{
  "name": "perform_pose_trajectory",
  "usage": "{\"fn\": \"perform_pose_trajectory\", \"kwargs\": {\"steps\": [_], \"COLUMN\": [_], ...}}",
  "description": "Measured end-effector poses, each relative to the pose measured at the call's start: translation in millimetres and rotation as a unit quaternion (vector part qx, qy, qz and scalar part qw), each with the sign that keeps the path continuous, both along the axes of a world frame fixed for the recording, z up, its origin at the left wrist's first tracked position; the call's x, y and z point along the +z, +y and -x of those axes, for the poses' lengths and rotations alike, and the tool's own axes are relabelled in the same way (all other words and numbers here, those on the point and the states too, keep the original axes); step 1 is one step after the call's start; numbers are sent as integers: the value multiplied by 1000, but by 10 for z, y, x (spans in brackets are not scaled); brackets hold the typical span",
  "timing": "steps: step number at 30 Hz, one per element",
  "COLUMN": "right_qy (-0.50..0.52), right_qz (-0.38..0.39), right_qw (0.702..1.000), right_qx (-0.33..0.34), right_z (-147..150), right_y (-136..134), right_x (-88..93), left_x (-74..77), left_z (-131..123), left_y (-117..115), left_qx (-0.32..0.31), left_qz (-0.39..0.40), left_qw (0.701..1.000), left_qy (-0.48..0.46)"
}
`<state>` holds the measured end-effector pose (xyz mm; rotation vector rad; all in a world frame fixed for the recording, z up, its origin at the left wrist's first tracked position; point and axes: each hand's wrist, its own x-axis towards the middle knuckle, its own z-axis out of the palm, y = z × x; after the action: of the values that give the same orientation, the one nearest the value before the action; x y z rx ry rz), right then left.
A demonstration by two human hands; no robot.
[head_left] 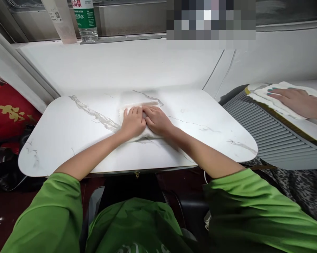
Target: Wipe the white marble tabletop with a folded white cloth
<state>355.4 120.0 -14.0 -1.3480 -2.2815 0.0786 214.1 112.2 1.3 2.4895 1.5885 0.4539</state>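
A white cloth [147,133] lies bunched and folded near the middle of the white marble-patterned table [205,116]. My left hand [134,123] presses down on the cloth's left part, its fingers bent into the fabric. Close against it, my right hand [157,120] grips the right part, and the two thumbs nearly meet. Some of the cloth is hidden under both hands.
At the right, another person's hand [292,100] rests on a white towel [282,89] on a second surface above a grey ribbed panel [277,130]. A plastic water bottle [88,21] and a translucent cup [62,24] stand on the window ledge. A red bag [10,112] is at the left.
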Motion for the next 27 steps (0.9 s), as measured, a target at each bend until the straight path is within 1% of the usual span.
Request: {"fn": "perform_pose_trajectory", "kwargs": {"steps": [3,7,11,14,17,20,24,27], "right_qy": [-6,-7,7,12,8,-5,-36,-40], "right_qz": [-4,-6,-10,-14,-10,2,9,7], "right_qw": [1000,1000,999,998,997,996,995,995], "right_qx": [10,-14,-45,-58,-74,-90,-93,-92], "right_z": [-65,-94,-98,-103,-104,-103,-105,-113], "right_y": [367,764,1051,1208,1312,1363,1355,1294], "right_x": [-13,-53,-92,-103,-102,-105,-124,-147], "left_x": [-7,-12,-10,-15,-29,-41,-49,-48], "left_z": [-57,-85,-92,-109,-133,-143,-123,-102], "left_y": [316,716,1040,1216,1333,1391,1390,1334], "left_qx": [14,11,-2,-4,0,2,-11,-17], "left_qz": [-7,-9,-10,-14,-17,-16,-3,-2], "left_qw": [1000,999,999,999,999,999,1000,1000], "left_qy": [-16,-33,-46,-50,-49,-32,4,11]}}
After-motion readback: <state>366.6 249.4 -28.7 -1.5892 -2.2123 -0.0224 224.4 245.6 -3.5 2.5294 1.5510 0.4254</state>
